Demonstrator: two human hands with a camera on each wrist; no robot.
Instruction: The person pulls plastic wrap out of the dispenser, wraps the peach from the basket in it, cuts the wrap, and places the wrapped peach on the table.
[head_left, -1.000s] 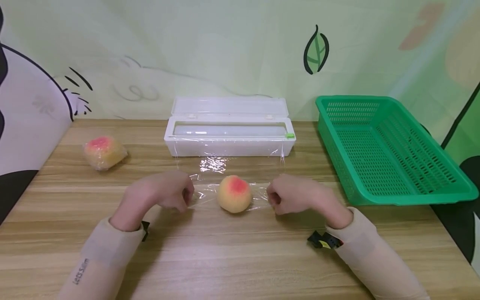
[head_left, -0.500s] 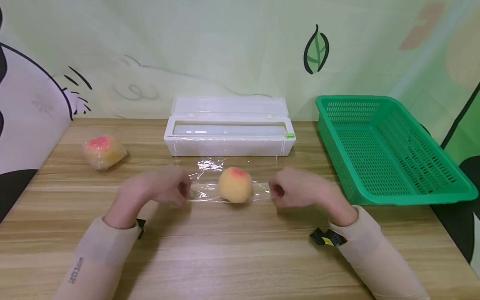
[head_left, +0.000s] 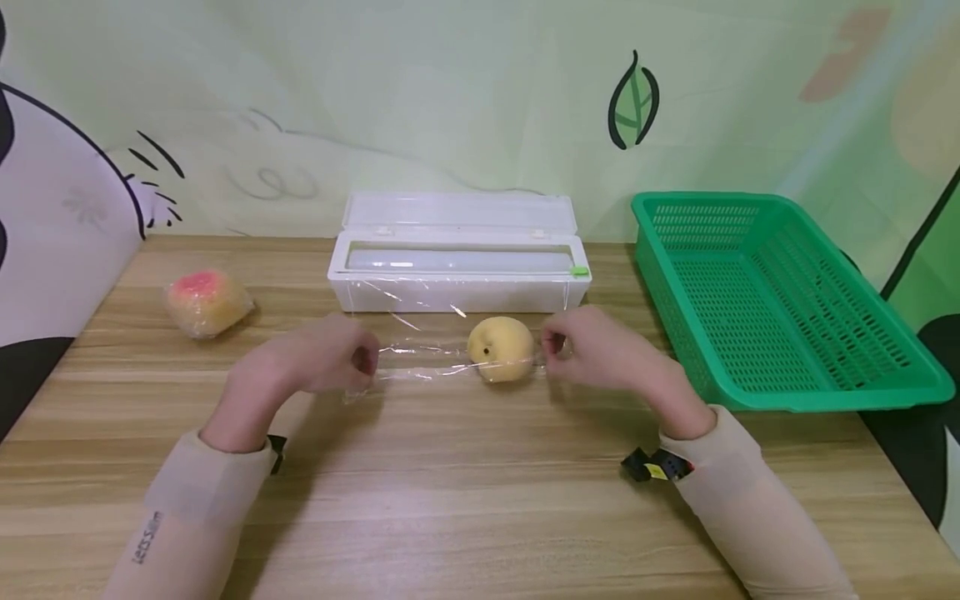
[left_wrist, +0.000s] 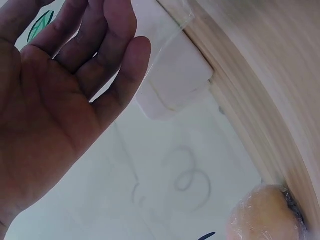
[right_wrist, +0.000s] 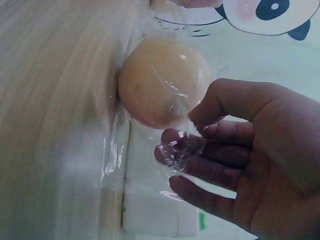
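Observation:
A yellow peach [head_left: 502, 343] lies on the table with clear plastic wrap [head_left: 423, 365] across its near side; its stem dimple faces me. The wrap runs from the white dispenser box [head_left: 461, 296], whose lid stands up. My left hand [head_left: 318, 358] pinches the left corner of the wrap, apart from the peach. Close to the peach's right side, my right hand [head_left: 600, 346] pinches the other corner; the right wrist view shows crumpled wrap between thumb and fingers [right_wrist: 202, 120]. In the left wrist view, the left fingertips [left_wrist: 142, 47] are near the film's edge.
At the far left of the table sits a second peach [head_left: 210, 307], wrapped in film, with a pink top. A green slotted basket [head_left: 832, 396] stands at the right. Behind the wooden table [head_left: 450, 517] hangs a printed cloth [head_left: 450, 100].
The peach has rolled away from me and to the right, so its pink patch has turned out of sight in the head view. Both hands have moved forward with the wrap.

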